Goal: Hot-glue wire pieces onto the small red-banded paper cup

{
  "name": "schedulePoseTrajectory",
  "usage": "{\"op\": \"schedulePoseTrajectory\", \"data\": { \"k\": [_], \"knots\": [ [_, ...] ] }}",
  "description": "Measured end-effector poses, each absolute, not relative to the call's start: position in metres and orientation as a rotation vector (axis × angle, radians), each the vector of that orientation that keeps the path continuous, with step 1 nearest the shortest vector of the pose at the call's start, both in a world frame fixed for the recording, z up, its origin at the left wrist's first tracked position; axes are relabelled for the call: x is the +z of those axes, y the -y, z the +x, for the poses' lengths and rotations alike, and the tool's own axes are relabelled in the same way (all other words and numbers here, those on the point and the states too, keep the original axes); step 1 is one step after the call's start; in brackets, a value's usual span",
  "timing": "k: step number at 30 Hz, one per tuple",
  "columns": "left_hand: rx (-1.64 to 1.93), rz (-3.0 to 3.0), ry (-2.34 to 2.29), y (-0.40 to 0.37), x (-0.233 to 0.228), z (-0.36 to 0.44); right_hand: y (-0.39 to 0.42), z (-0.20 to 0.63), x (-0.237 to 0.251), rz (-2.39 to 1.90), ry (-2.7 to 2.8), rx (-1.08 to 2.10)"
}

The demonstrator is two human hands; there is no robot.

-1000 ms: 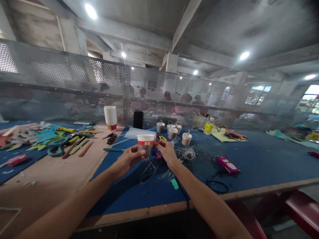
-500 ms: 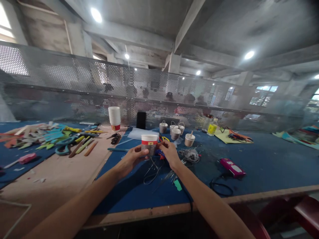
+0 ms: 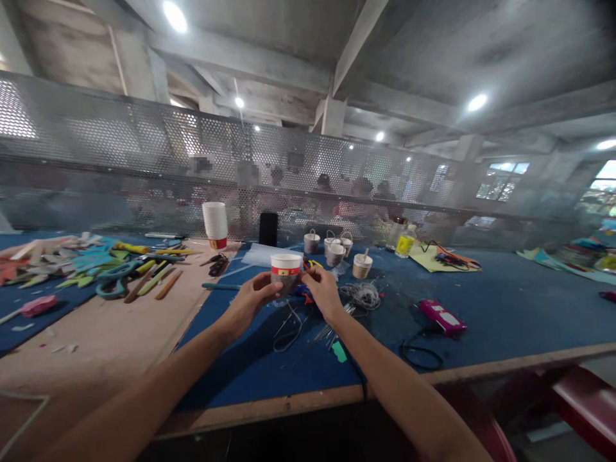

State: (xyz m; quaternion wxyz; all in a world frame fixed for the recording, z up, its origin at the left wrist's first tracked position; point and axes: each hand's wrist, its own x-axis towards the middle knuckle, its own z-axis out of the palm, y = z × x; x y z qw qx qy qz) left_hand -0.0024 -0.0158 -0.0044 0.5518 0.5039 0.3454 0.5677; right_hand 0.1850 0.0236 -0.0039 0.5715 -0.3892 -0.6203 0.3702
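A white paper cup (image 3: 285, 272) with a red band and a grey lower half is held upright above the blue table (image 3: 505, 314). My left hand (image 3: 250, 300) grips its left side and bottom. My right hand (image 3: 323, 292) pinches the cup's right side at the band. Loose wires and thin metal pieces (image 3: 293, 327) lie on the blue surface just below the cup. A coil of grey string (image 3: 360, 295) sits to the right of my right hand.
A stack of white cups (image 3: 214, 224), a black phone (image 3: 268, 229), several small cup baskets (image 3: 332, 250), bottles (image 3: 403, 240), a pink tool (image 3: 440, 317) with black cord, and scissors and craft sticks (image 3: 129, 276) lie around. A perforated metal screen (image 3: 144, 167) backs the table; people sit behind it.
Both hands have stayed on the cup and shifted only slightly. The camera view has wobbled a little.
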Motion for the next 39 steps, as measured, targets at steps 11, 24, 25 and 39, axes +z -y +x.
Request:
{"op": "schedulePoseTrajectory", "data": {
  "k": [11,24,25,39],
  "knots": [
    [1.429,1.271,-0.976,0.016,-0.005,0.002,-0.015,0.18,-0.002,-0.892,1.554,0.788],
    [1.384,1.228,-0.879,0.013,-0.009,-0.001,-0.017,0.182,-0.001,-0.913,1.534,0.878],
    [1.376,1.217,-0.863,0.014,-0.009,-0.001,-0.018,0.182,-0.002,-0.915,1.538,0.875],
    [1.325,1.102,-0.752,0.012,-0.011,-0.003,-0.015,0.182,-0.005,-0.86,1.643,0.744]
  ]
}}
